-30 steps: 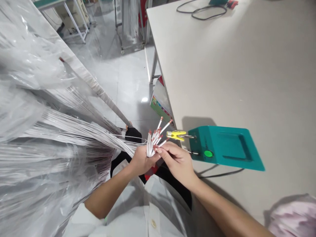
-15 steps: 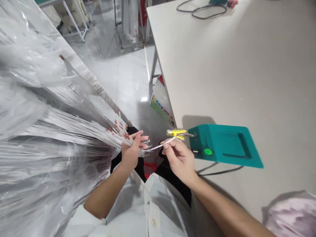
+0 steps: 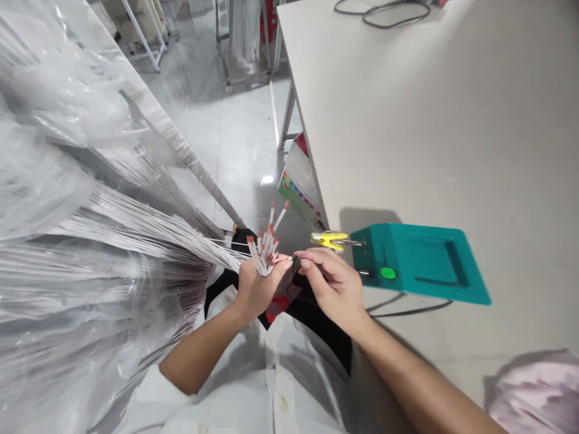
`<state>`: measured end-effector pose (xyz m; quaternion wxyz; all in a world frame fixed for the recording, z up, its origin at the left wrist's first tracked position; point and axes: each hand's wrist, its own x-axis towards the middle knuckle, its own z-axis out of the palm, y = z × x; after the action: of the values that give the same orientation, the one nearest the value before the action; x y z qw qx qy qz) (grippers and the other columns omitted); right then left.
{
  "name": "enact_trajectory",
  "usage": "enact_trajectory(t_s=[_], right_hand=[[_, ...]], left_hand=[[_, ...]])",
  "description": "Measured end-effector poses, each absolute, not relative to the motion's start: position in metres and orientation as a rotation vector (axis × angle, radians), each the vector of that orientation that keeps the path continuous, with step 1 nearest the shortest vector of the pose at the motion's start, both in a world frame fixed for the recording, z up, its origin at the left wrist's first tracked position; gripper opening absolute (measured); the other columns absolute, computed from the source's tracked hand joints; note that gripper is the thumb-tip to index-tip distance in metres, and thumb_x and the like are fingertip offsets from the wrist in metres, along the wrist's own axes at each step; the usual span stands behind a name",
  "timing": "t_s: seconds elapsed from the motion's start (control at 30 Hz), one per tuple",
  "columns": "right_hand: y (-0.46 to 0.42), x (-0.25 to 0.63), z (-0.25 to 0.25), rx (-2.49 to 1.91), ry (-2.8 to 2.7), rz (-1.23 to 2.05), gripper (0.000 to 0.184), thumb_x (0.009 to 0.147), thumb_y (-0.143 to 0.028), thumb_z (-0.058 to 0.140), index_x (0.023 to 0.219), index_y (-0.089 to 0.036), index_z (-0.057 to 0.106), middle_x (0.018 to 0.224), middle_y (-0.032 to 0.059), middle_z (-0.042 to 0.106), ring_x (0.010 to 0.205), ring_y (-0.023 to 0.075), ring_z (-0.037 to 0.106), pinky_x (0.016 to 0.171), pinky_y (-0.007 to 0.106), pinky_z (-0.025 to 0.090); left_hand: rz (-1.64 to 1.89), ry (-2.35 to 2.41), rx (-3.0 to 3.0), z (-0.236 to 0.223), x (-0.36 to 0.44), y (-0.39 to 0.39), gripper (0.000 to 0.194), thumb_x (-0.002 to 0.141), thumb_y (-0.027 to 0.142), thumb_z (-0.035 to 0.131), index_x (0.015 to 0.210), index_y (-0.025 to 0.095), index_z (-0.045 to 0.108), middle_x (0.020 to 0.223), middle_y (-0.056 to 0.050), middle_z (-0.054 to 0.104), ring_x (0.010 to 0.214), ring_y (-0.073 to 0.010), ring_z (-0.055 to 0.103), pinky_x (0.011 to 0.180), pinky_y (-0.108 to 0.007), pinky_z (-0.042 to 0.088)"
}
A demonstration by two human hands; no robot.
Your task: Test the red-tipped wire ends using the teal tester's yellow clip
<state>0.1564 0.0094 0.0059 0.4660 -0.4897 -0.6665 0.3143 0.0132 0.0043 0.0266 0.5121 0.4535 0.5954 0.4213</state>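
Observation:
My left hand [image 3: 257, 289] is closed around a bundle of thin white wires [image 3: 263, 250], whose reddish-brown ends fan upward out of the fist. The rest of the wires run off to the left. My right hand [image 3: 332, 283] is pinched, its fingertips almost meeting the left thumb; what lies in the pinch is hidden. Just above the right hand, a yellow-handled clip [image 3: 330, 240] sticks out from a teal device [image 3: 420, 259] with a green button [image 3: 389, 273], at the table edge. No wire is at the clip.
Clear plastic sheeting [image 3: 49, 120] covers more white wires [image 3: 149, 223] on the left. A pale table [image 3: 407, 132] spans the right, with a black cable [image 3: 398, 15] at the back and pink cloth [image 3: 538, 392] near the front. A printed box [image 3: 298, 190] stands beneath.
The single white wire my right hand held at the yellow clip is away from it. My left hand has moved right and turned, closing round the bundle, with its tips now pointing up.

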Motion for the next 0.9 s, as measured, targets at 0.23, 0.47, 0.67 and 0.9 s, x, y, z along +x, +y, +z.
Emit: enact_trajectory(t_s=[0.23,0.47,0.67,0.9], right_hand=[[0.01,0.152,0.01,-1.184,-1.567,0.86,0.007,0.08,-0.021,0.059,0.081,-0.019,0.066,0.079,0.0049,0.066,0.069,0.0143,0.062,0.06,0.027,0.051],[0.011,0.149,0.01,-1.353,-1.475,1.006,0.014,0.08,-0.028,0.058,0.072,-0.018,0.064,0.07,0.0032,0.064,0.061,0.0126,0.057,0.057,0.025,0.048],[0.014,0.148,0.004,-1.291,-1.318,1.26,0.021,0.079,-0.037,0.059,0.074,-0.018,0.062,0.067,0.0019,0.059,0.058,0.0117,0.054,0.055,0.025,0.048],[0.016,0.152,0.002,-1.258,-1.346,1.243,0.02,0.081,-0.038,0.057,0.078,-0.019,0.064,0.078,0.004,0.062,0.062,0.0117,0.056,0.058,0.025,0.05]], left_hand=[[0.935,1.474,1.158,0.018,0.011,0.002,0.014,0.075,0.026,0.06,0.071,0.014,0.067,0.07,-0.002,0.065,0.07,-0.0149,0.058,0.069,-0.025,0.045],[0.899,1.502,1.178,0.013,0.016,0.001,0.018,0.075,0.029,0.058,0.065,0.014,0.061,0.062,0.001,0.056,0.061,-0.0117,0.049,0.06,-0.023,0.04],[0.929,1.395,1.06,0.019,0.014,0.001,0.024,0.08,0.033,0.056,0.067,0.014,0.062,0.047,0.004,0.045,0.048,-0.0086,0.042,0.052,-0.022,0.037],[0.938,1.404,1.018,0.015,0.006,0.002,0.025,0.079,0.037,0.058,0.073,0.013,0.064,0.044,0.005,0.043,0.044,-0.0075,0.038,0.049,-0.022,0.034]])
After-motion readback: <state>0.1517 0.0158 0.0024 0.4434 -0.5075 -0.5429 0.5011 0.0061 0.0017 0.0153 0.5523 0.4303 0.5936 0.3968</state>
